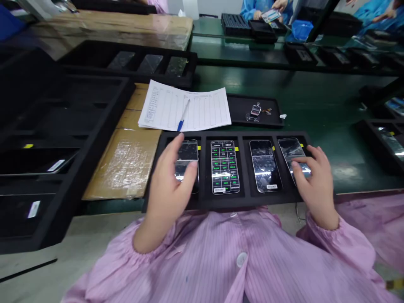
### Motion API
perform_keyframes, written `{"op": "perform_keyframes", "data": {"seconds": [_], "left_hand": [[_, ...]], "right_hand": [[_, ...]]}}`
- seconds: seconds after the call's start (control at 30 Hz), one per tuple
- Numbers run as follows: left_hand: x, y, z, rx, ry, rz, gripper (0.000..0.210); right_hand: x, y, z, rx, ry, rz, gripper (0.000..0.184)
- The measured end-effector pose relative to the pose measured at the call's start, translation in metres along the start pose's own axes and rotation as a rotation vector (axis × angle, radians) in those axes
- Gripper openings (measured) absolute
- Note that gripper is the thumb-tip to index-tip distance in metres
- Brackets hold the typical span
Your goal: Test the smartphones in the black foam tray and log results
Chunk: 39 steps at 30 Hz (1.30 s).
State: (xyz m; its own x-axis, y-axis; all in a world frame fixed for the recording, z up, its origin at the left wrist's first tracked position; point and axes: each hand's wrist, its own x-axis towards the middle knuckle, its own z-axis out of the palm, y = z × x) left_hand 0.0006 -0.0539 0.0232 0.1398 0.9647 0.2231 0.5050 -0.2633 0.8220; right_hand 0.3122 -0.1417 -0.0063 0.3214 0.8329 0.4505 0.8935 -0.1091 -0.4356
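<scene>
A black foam tray [227,205] lies in front of me with several smartphones, each in its own slot. My left hand [172,181] is over the leftmost phone [188,152], thumb and fingers apart, hiding part of it. The second phone [225,166] has a lit screen with a grid of green text. Beside it, the third phone [265,166] has a dark, reflective screen and a white label. My right hand [314,181] is at the rightmost phone [290,147], fingers spread; whether it touches the glass I cannot tell.
Behind the tray lie paper sheets [202,113] with a blue pen [183,115] on top. A small black tray [235,110] holds a badge-like item [255,110]. Large foam trays [126,90] stand left, near taped cardboard [123,164]. Co-workers in blue sleeves [249,8] sit opposite.
</scene>
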Motion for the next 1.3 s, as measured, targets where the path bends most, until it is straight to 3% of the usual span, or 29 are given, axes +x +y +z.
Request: {"op": "perform_keyframes", "data": {"seconds": [0.07,0.17,0.27,0.33,0.6,0.83,0.93,1.13,1.3], "left_hand": [[0.01,-0.008,-0.007,0.27,-0.012,0.025,0.055],[0.022,-0.017,-0.003,0.547,-0.233,0.038,0.058],[0.025,-0.023,0.005,0.656,-0.449,0.031,0.056],[0.023,-0.025,0.006,0.67,-0.494,0.027,0.054],[0.029,-0.023,0.005,0.75,-0.316,0.076,0.043],[0.05,-0.024,0.011,0.762,-0.479,0.141,0.072],[0.052,-0.029,0.014,0.746,-0.47,0.113,0.07],[0.052,-0.037,0.021,0.684,-0.421,0.139,0.075],[0.05,-0.036,0.025,0.679,-0.381,0.122,0.075]], "right_hand": [[-0.004,-0.003,0.002,-0.05,-0.086,-0.074,0.034],[-0.011,-0.018,0.016,-0.203,-0.193,-0.122,0.045],[-0.016,-0.026,0.034,-0.3,-0.228,-0.106,0.056],[-0.016,-0.025,0.042,-0.303,-0.237,-0.112,0.06],[-0.022,-0.017,0.04,-0.239,-0.27,-0.232,0.055],[-0.027,-0.036,0.041,-0.258,-0.157,-0.152,0.048],[-0.026,-0.045,0.046,-0.261,-0.146,-0.088,0.056],[-0.019,-0.045,0.052,-0.005,-0.174,-0.036,0.057],[-0.018,-0.041,0.051,0.077,-0.138,0.027,0.061]]}}
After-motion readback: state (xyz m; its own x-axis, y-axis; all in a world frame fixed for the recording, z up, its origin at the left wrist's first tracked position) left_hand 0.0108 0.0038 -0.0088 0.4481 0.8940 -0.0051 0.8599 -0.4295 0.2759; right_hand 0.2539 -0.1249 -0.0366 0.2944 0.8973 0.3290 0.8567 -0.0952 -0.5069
